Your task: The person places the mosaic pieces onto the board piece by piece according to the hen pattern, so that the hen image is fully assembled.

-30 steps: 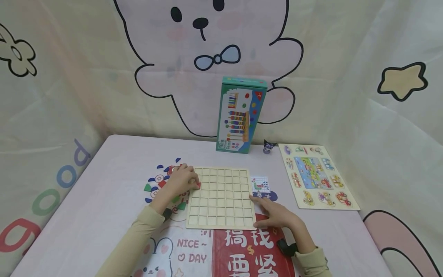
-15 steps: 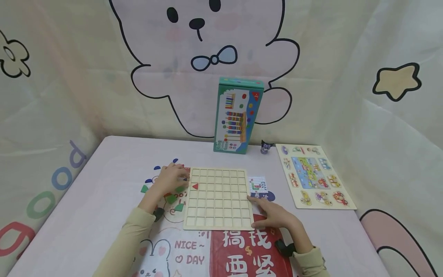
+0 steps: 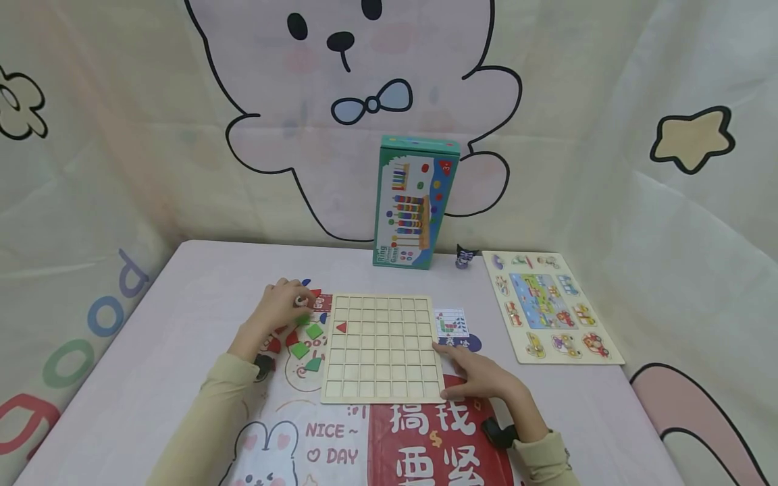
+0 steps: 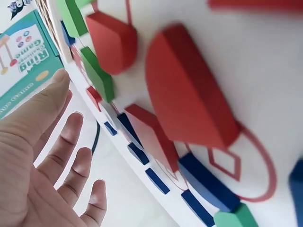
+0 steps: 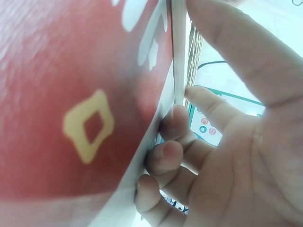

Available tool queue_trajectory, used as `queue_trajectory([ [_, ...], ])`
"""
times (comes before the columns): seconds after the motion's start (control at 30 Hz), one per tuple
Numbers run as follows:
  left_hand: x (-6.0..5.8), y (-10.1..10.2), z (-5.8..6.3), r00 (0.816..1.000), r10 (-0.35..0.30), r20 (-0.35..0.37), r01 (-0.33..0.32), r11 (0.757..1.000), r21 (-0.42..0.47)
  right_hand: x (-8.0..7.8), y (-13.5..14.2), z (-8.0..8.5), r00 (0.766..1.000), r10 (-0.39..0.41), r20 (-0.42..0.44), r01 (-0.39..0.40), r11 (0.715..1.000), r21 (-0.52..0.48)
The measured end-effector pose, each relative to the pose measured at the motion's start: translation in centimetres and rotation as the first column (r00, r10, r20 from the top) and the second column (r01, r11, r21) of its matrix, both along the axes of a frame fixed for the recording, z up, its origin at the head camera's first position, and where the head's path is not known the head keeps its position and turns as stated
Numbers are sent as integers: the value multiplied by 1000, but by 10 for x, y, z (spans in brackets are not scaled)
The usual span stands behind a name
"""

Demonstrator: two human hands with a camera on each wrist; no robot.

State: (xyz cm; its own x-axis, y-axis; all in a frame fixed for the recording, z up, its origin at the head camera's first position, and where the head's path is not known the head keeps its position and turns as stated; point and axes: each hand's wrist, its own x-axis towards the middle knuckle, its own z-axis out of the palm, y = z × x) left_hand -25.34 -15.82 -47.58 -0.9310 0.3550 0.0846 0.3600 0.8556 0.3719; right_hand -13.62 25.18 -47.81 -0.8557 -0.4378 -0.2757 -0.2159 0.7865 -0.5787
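At the left, the left hand (image 3: pixel 273 310) is over the loose pieces beside the grid board; its thumb and fingers are apart, and the left wrist view shows nothing between them. Around and below it lie the work's parts: a large red piece (image 4: pixel 187 90), a blue piece (image 4: pixel 208 179) among several more, and, nearer the board, a green square (image 3: pixel 300 349) with other green shapes. Next comes the grid board (image 3: pixel 389 351), flat on the printed mat (image 3: pixel 334 432). One red triangle (image 3: pixel 342 327) sits in its leftmost column, third row from the far side; no other piece shows on the grid, so the work looks barely begun, with most shapes left to be placed. Behind it stands a toy box (image 3: pixel 415 202). Just beyond the board's right edge lies a small pattern card (image 3: pixel 451 323), probably the model to match, and farther back is a small figurine (image 3: pixel 464 256). The right hand (image 3: pixel 483 374) rests at the board's right edge, thumb and index finger spread along it, seemingly steadying it rather than clamping it. Farthest right lies a picture puzzle (image 3: pixel 553 307).
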Motion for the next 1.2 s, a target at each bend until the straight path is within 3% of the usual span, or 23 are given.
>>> queue_trajectory([
  [0.6, -28, 8, 0, 1000, 5, 19, -3, 996, -93, -1, 1, -1, 1000, 10, -6, -10, 1000, 1],
  [1.2, -33, 17, -1, 999, 21, 43, -16, 995, -97, -1, 0, -1, 1000, -2, -6, 2, 1000, 0],
])
